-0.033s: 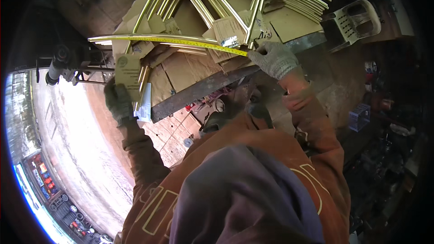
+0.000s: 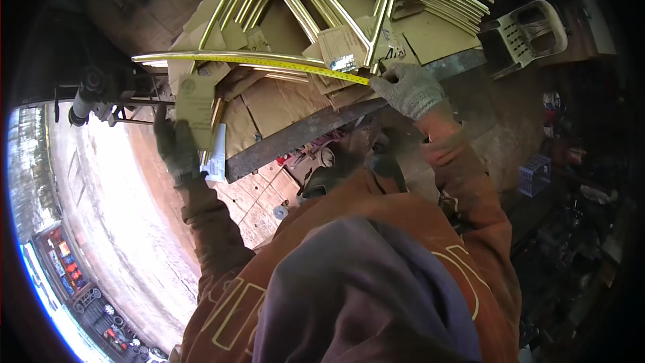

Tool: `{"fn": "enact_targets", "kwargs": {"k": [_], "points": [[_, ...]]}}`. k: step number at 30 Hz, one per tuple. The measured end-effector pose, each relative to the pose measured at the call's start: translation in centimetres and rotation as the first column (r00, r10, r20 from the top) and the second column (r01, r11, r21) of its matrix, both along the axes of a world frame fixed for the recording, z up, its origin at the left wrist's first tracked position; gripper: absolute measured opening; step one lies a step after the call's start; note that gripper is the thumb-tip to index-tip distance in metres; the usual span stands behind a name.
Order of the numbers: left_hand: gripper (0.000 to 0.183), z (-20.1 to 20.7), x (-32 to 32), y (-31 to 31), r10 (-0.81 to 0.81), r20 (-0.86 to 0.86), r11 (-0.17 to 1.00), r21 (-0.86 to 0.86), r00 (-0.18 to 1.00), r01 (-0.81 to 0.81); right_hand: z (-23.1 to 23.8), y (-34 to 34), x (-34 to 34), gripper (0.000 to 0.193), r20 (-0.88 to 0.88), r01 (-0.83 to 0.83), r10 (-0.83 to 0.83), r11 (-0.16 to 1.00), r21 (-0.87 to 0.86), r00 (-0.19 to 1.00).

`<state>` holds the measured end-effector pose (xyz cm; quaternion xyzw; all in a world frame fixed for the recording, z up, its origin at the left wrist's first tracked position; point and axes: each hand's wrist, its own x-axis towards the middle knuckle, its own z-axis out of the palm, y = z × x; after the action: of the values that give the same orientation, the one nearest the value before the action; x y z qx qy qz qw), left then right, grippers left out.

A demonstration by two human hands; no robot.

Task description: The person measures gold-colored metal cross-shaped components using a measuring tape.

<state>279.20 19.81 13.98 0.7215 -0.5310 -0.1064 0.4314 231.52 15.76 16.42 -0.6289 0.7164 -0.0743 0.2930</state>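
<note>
My right hand (image 2: 411, 91), in a grey knit glove, pinches one end of a yellow tape measure (image 2: 295, 65). The tape stretches leftward along a gold-coloured metal tube (image 2: 151, 58), across the stacked tube frames. On the left, my gloved left hand (image 2: 176, 148) grips a brown cardboard piece (image 2: 196, 107) by its lower edge, one finger pointing up beside it. Behind the cardboard, ends of gold tubes (image 2: 216, 113) show in part. More bent gold tubes (image 2: 295, 3) with cardboard pads between them lie in a pile farther away.
The cardboard-covered bench has a dark front edge (image 2: 295, 136). A pale plastic chair (image 2: 527, 33) stands at the far right, a grey-blue crate (image 2: 534, 175) below it. A dark machine (image 2: 87, 87) with a metal frame is at the left. Bright ground lies beyond it.
The cardboard in my left hand has shifted slightly right, and one finger has straightened upward. My right hand and the tape stay nearly still.
</note>
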Motion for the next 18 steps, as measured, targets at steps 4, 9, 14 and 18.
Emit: {"fn": "enact_targets", "kwargs": {"k": [4, 9, 14, 18], "points": [[0.029, 3.4, -6.6, -4.9, -0.344, -0.049, 0.928, -0.170, 0.938, 0.331, 1.1, 0.1, 0.3, 0.055, 0.002, 0.006, -0.006, 1.000, 0.030, 1.000], [0.047, 5.8, -17.1, -11.4, -0.465, 0.398, 0.883, 0.141, 0.791, 0.448, 0.8, 0.0, 0.3, 0.055, -0.041, -0.035, 0.035, 0.999, 0.006, 0.999], [0.085, 7.4, -22.4, -13.9, -0.548, 0.639, 0.837, 0.408, 0.540, 0.366, 1.2, 0.1, 0.1, 0.055, 0.032, -0.004, 0.002, 0.998, 0.056, 0.999], [0.105, 8.0, -24.3, -13.7, -0.570, 0.755, 0.804, 0.433, 0.323, 0.407, 0.2, -0.3, -0.3, 0.055, 0.025, -0.036, 0.035, 0.999, 0.035, 0.999]]}}
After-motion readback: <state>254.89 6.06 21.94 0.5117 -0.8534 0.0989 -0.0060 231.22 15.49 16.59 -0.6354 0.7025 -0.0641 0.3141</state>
